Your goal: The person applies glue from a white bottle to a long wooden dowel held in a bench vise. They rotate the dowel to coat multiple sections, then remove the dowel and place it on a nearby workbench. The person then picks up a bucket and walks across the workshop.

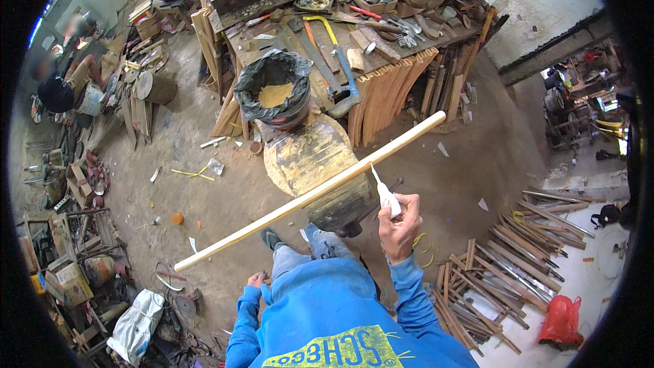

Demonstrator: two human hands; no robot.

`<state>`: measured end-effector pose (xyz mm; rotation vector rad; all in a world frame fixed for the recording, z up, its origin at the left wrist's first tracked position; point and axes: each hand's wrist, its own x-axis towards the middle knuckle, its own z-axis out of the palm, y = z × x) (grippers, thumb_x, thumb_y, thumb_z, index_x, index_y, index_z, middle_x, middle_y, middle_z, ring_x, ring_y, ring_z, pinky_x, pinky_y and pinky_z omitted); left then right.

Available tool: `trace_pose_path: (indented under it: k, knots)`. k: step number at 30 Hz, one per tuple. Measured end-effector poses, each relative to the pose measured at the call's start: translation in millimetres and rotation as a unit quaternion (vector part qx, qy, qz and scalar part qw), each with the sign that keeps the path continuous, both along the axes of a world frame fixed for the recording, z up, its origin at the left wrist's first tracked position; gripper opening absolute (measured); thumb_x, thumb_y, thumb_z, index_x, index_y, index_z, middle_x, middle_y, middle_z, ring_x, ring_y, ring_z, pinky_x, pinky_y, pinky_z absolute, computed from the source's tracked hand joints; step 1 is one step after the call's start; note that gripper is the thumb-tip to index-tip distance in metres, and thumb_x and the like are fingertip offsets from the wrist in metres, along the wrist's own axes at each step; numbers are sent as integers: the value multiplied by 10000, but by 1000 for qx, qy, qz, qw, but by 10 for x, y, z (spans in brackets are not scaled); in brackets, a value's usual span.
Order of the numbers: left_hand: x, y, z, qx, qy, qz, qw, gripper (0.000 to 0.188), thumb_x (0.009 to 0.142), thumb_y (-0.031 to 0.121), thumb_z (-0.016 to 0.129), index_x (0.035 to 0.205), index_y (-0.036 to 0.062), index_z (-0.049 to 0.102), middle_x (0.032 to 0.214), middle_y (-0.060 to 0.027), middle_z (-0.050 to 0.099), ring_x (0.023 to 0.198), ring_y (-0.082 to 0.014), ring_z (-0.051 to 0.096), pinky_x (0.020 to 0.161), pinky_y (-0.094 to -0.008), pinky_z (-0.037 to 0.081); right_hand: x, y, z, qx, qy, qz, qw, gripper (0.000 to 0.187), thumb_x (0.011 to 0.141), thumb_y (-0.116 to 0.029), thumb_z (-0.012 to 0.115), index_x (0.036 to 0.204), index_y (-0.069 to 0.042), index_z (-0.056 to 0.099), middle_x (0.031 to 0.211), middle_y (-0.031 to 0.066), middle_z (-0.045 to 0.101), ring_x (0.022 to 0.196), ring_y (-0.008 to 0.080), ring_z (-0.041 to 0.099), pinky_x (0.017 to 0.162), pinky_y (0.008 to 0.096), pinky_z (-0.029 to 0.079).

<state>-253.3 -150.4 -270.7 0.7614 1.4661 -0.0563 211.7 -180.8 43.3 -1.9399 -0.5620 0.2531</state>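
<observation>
A white squeeze bottle with a long thin nozzle is gripped in my right hand. Its tip points up at a long pale wooden stick, at or very close to the stick's near side. The stick slants from lower left to upper right across a worn wooden work block in front of my legs, with both ends sticking out past it. My left hand hangs beside my left thigh, small and partly covered by the sleeve; its fingers look loosely extended, with nothing seen in them.
Beyond the block stands a bucket lined with black plastic, holding tan powder. A cluttered bench carries a yellow-and-blue hacksaw. Wooden strips and a red bag lie at right. Two people sit farther off at upper left.
</observation>
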Motion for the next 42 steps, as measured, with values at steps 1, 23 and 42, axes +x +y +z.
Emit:
trace_pose_path:
  k: [1, 23, 42]
  knots:
    - [27, -6, 6, -7, 16, -2, 1000, 367, 944, 305, 582, 1062, -38, 634, 980, -129, 685, 710, -212, 658, 653, -340, 553, 36, -3, 7, -1, -7, 1, 1000, 239, 862, -108, 613, 1013, 28, 488, 771, 164, 654, 694, 186, 671, 580, 299, 516]
    - [244, -32, -82, -49, 1, 32, 998, 361, 969, 305, 543, 1132, -12, 597, 1060, -129, 669, 764, -227, 663, 622, -375, 551, 786, -45, -15, -4, -48, -67, 997, 216, 891, -120, 608, 987, 24, 478, 782, 154, 654, 715, 153, 659, 577, 290, 512]
    - [206, -37, -120, -2, 13, 21, 1000, 378, 951, 338, 570, 1035, -21, 654, 985, -135, 686, 741, -229, 665, 620, -354, 556, 1505, -41, -17, -11, -119, -123, 985, 168, 874, -62, 575, 977, 11, 464, 798, 172, 666, 705, 162, 660, 580, 288, 505]
